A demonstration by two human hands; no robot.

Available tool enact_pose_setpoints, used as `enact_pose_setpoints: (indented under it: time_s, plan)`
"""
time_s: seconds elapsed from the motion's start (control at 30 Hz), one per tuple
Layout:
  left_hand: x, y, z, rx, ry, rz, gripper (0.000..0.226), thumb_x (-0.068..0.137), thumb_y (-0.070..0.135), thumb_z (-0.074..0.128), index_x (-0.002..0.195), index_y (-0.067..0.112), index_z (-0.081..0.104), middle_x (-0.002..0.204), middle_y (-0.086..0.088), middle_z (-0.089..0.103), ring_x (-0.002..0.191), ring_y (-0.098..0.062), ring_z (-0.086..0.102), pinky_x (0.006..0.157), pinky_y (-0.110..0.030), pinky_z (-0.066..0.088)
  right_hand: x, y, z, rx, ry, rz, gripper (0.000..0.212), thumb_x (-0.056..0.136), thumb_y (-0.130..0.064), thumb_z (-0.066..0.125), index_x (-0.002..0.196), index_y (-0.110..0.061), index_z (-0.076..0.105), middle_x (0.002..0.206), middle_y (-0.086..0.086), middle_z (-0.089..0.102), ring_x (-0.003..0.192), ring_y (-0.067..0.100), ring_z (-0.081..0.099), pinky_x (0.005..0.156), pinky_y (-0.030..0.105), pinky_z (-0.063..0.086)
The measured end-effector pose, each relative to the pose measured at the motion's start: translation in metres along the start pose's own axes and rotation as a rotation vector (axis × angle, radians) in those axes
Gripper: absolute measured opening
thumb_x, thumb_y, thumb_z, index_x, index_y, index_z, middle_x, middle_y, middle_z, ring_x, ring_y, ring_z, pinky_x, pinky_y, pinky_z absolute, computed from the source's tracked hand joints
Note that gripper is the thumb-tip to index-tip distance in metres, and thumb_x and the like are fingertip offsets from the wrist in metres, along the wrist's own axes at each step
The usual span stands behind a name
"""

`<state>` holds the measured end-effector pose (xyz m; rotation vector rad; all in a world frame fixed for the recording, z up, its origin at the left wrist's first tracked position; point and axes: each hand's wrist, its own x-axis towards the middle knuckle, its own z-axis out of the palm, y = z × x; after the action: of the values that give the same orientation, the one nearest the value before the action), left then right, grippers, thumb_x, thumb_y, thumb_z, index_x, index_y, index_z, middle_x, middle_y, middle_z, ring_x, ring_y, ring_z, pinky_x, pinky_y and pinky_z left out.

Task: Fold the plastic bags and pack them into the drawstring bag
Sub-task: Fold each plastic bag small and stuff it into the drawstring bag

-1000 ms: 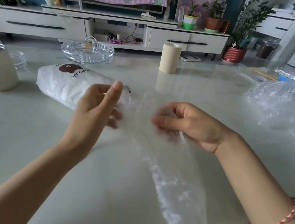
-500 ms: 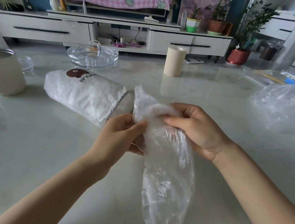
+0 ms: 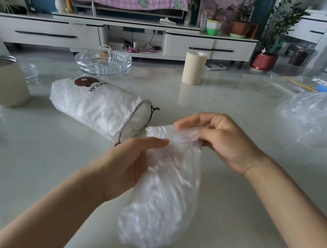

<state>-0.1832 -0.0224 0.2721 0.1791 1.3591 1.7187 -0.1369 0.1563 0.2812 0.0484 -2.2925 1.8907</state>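
Left grip (image 3: 123,169) and right grip (image 3: 222,143) hold plastic bag (image 3: 163,201) near "POPULAR" drawstring bag (image 3: 95,105).

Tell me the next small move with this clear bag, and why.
Probably fold the held top end down over the lower part. The left hand and right hand grip the plastic bag near its top, and it looks long and puffy, likely too bulky for the drawstring bag lying with its mouth toward them.
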Motion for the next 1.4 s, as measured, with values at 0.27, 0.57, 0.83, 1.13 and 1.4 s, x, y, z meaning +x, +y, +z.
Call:
enact_pose_setpoints:
  time_s: [0.27,0.57,0.83,1.13,1.4]
  plan:
    - [-0.003,0.010,0.002,-0.023,0.263,0.184,0.019,0.091,0.011,0.054,0.094,-0.003,0.067,0.064,-0.007,0.069,0.046,-0.008,0.062,0.041,-0.013,0.046,-0.014,-0.009,0.015,-0.889,-0.037,-0.574,0.065,0.077,-0.025,0.067,0.137,-0.023,0.043,0.149,-0.006,0.029,0.142,0.009,0.019,0.114,0.020,0.017]
    - [0.002,0.000,-0.007,0.080,0.335,0.359,0.017,0.086,0.015,0.060,0.073,0.005,0.057,0.054,-0.002,0.060,0.045,-0.011,0.057,0.045,-0.019,0.044,-0.017,-0.007,0.028,-0.154,-0.347,-0.122,0.018,0.083,-0.014,0.065,0.099,-0.017,0.071,0.095,-0.006,0.071,0.093,0.006,0.063,0.084,0.018,0.048]
    - [0.006,-0.005,-0.004,0.158,0.163,0.387,0.047,0.087,0.042,0.049,0.112,0.005,0.063,0.106,-0.021,0.068,0.097,-0.037,0.065,0.090,-0.049,0.050,-0.008,0.003,0.034,-0.094,-0.082,0.117,0.025,0.075,-0.027,0.068,0.069,-0.003,0.061,0.059,-0.003,0.053,0.054,0.007,0.048,0.052,0.020,0.042]
    - [0.004,-0.010,0.000,0.239,0.224,0.515,0.016,0.091,0.004,0.053,0.106,0.002,0.057,0.091,-0.016,0.070,0.072,-0.022,0.070,0.055,-0.029,0.055,-0.008,0.005,0.031,-0.112,-0.031,0.119,0.010,0.086,-0.014,0.064,0.080,-0.006,0.066,0.076,-0.003,0.067,0.070,0.004,0.059,0.065,0.018,0.048]
    - [0.003,-0.005,-0.003,0.174,0.292,0.555,0.014,0.092,0.001,0.052,0.105,-0.003,0.055,0.082,-0.014,0.071,0.065,-0.027,0.070,0.054,-0.031,0.057,0.000,0.007,0.007,-0.187,0.125,0.247,0.023,0.070,-0.030,0.072,0.080,-0.013,0.060,0.075,0.000,0.060,0.069,0.010,0.056,0.056,0.013,0.043]
